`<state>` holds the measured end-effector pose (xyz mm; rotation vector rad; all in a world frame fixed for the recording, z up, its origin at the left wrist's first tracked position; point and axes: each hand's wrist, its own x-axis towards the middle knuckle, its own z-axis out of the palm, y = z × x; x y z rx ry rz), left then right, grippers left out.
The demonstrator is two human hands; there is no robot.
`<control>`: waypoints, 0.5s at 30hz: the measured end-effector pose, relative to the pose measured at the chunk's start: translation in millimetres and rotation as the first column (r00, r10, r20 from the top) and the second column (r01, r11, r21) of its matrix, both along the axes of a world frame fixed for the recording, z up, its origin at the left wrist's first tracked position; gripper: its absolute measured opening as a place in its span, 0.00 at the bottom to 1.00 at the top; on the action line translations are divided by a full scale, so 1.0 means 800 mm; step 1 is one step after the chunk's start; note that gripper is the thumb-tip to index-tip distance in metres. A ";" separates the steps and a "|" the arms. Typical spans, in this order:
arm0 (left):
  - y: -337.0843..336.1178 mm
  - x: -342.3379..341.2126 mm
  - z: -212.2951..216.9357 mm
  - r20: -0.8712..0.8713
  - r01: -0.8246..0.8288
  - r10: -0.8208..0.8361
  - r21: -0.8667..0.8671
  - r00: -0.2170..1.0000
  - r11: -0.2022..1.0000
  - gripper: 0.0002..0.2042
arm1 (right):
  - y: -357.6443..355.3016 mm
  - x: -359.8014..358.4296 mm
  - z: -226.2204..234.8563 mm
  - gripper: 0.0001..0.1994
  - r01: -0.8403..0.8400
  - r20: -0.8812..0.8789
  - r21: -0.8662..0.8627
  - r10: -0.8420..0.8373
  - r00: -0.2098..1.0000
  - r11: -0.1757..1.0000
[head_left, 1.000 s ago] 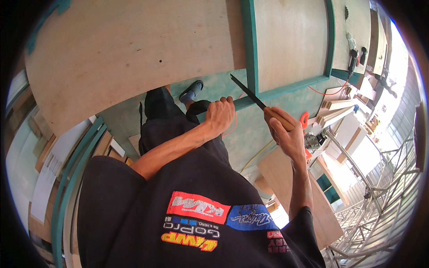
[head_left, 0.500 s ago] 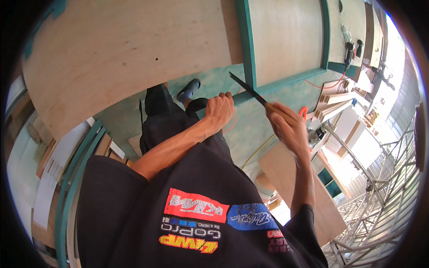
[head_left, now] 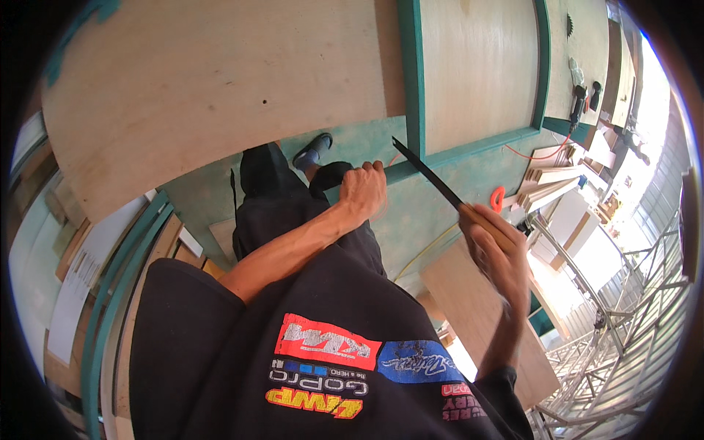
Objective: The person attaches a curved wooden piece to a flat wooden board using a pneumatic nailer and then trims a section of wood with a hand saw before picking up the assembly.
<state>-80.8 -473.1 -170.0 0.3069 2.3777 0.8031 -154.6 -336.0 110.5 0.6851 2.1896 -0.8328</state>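
My right hand [head_left: 495, 246] is closed around the wooden handle of a long, narrow black tool [head_left: 440, 183] that looks like a file. Its tip points up and to the left, crossing in front of the corner of a green frame [head_left: 414, 81] around a pale wood panel [head_left: 480, 70]. I cannot tell whether the tool touches the frame. My left hand [head_left: 363, 192], its fingers curled, grips a green strip [head_left: 402, 173] that runs on leftward from the frame's near edge. The strip's end under that hand is hidden.
A large plywood sheet [head_left: 220, 95] spans the upper left. Beyond the frame, a power tool [head_left: 578, 103] with an orange cord lies on a bench. Stacked boards [head_left: 546, 180], a leaning wood panel [head_left: 488, 315] and metal trusses [head_left: 623, 323] stand right; green lengths [head_left: 121, 293] lie left.
My right hand has drawn back, down and to the right, bringing the tool with it. My left hand keeps its grip on the green strip. The whole view has shifted slightly.
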 end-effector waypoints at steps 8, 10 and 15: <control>0.000 -0.005 0.010 -0.020 0.027 -0.026 0.030 0.999 0.999 0.10 | 0.007 0.014 -0.111 0.21 -0.007 -0.017 0.034 0.008 1.000 0.999; -0.001 -0.002 0.003 -0.016 0.017 -0.016 0.022 1.000 1.000 0.10 | 0.021 0.016 -0.101 0.22 0.041 0.033 -0.008 -0.041 0.999 0.999; -0.004 -0.007 0.002 -0.005 -0.014 0.014 0.012 1.000 1.000 0.09 | -0.007 0.015 0.051 0.21 0.086 -0.001 0.012 -0.086 0.996 0.996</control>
